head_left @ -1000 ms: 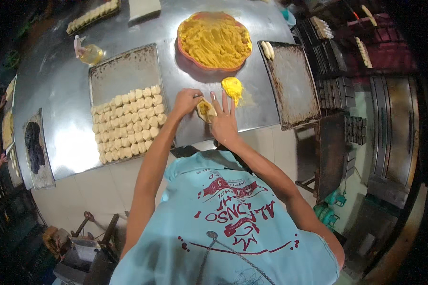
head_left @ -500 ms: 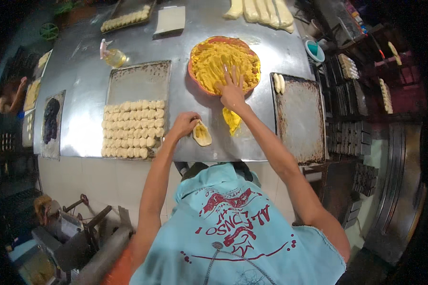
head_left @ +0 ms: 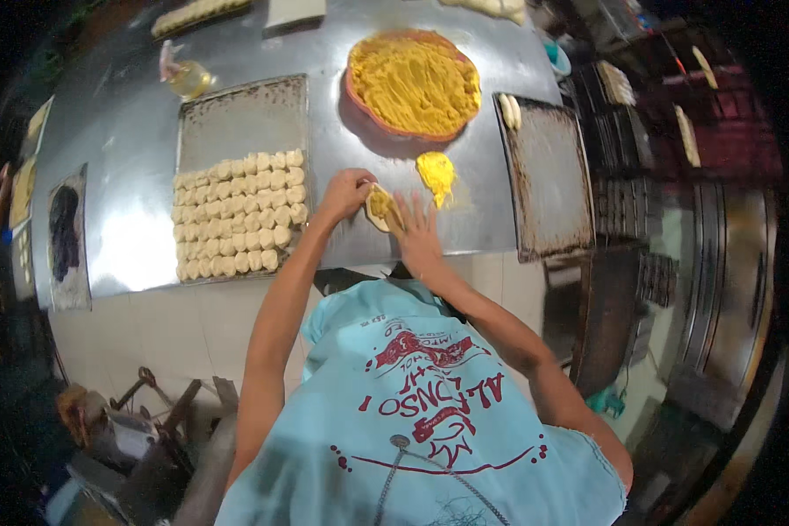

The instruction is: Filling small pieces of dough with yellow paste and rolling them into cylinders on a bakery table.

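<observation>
My left hand (head_left: 346,195) pinches the far left edge of a flattened oval of dough (head_left: 371,202) with yellow filling along it, lying on the steel table (head_left: 105,219). My right hand (head_left: 419,232) has its fingers apart, their tips on the filling and the dough's right side, slightly blurred. Just beyond lies a smear of bright yellow paste (head_left: 434,175). Farther back sits an orange bowl (head_left: 352,96) heaped with yellow filling. To the left, a worn baking tray (head_left: 237,114) carries rows of small pale dough pieces (head_left: 232,210).
A second tray (head_left: 548,184) with pale rolls stands right, a dark-smeared board (head_left: 67,245) far left, a spray bottle (head_left: 188,79) and dough at the back. A co-worker's arm (head_left: 2,193) shows at the left edge; racks (head_left: 622,210) stand right, metal equipment (head_left: 131,438) lower left.
Half a second ago my right hand was in the bowl; it has come down onto the dough. My left hand stays at the dough's edge. The view has shifted, raising the table in frame.
</observation>
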A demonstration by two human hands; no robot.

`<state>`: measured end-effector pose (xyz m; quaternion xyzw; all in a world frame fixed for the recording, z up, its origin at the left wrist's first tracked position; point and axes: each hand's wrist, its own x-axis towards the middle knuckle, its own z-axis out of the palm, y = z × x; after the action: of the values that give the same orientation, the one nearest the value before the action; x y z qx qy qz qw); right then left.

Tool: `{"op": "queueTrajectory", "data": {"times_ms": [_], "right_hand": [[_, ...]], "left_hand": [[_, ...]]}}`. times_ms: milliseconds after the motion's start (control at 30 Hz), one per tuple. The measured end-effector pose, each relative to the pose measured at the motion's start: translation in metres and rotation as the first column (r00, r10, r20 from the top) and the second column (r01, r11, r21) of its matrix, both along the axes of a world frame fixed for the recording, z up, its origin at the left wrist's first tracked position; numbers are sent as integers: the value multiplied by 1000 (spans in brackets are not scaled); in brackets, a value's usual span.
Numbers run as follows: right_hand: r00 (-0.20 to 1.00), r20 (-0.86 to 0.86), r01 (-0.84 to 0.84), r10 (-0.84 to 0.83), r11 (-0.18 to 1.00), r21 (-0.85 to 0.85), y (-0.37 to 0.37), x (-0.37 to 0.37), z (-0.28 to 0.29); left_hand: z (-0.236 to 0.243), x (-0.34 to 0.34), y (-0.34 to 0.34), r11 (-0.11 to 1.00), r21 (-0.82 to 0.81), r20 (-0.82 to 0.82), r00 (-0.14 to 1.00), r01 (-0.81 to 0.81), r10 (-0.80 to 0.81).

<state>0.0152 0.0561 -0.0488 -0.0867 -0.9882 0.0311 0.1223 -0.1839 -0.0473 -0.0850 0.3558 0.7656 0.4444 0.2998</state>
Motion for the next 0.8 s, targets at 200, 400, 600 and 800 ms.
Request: {"op": "queueTrajectory", "data": {"times_ms": [200, 400, 600, 800], "right_hand": [[981, 141, 152, -134, 981, -124, -23, -13, 53], [972, 221, 112, -81, 985, -128, -27, 36, -5], [982, 190, 58, -12, 969, -241, -11, 60, -9], [990, 137, 23, 23, 945, -326, 12, 74, -15]], "left_hand": [[-7, 37, -13, 923, 246, 77, 955, -295, 285], [14, 106, -16, 926, 323, -421, 847, -195, 325], [19, 83, 13, 1000, 22, -783, 622, 7, 13], [-59, 64, -7, 925, -54, -566, 751, 377, -340]]}}
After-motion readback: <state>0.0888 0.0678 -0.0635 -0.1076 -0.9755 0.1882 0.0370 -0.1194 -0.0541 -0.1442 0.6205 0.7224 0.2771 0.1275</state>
